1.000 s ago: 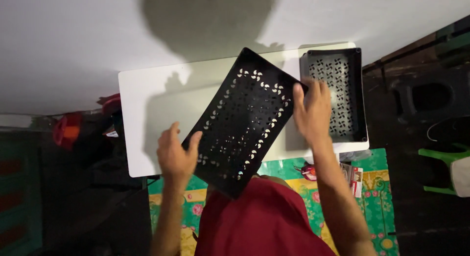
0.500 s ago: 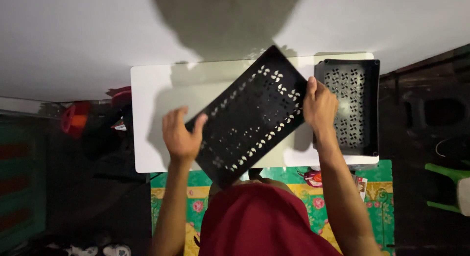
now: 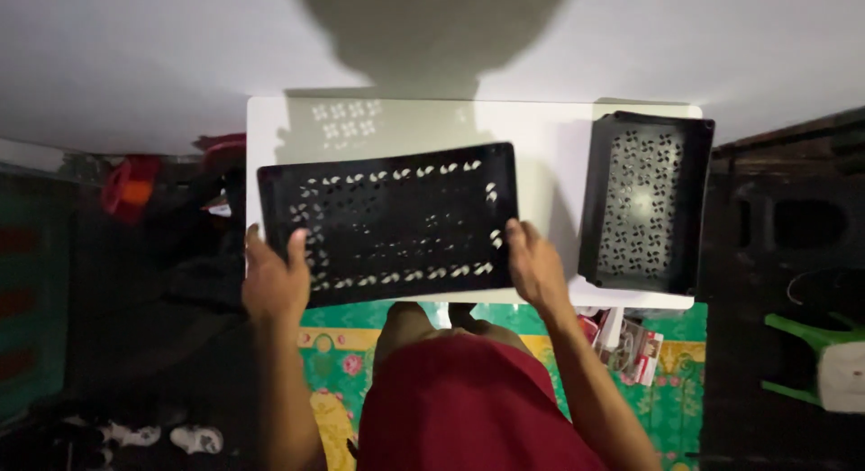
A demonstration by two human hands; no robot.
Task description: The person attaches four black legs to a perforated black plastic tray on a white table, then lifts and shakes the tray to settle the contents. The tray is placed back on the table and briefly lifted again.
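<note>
Perforated black plastic tray [image 3: 396, 223] held level over the white bench [image 3: 550, 138]. Left hand [image 3: 275, 282] and right hand [image 3: 533, 268] each have their grip pinching its near corners. Second black tray [image 3: 644, 205] rests at bench's right end.

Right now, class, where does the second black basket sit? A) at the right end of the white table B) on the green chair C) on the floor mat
A: the second basket rests on the white table, right of the held tray.
</note>
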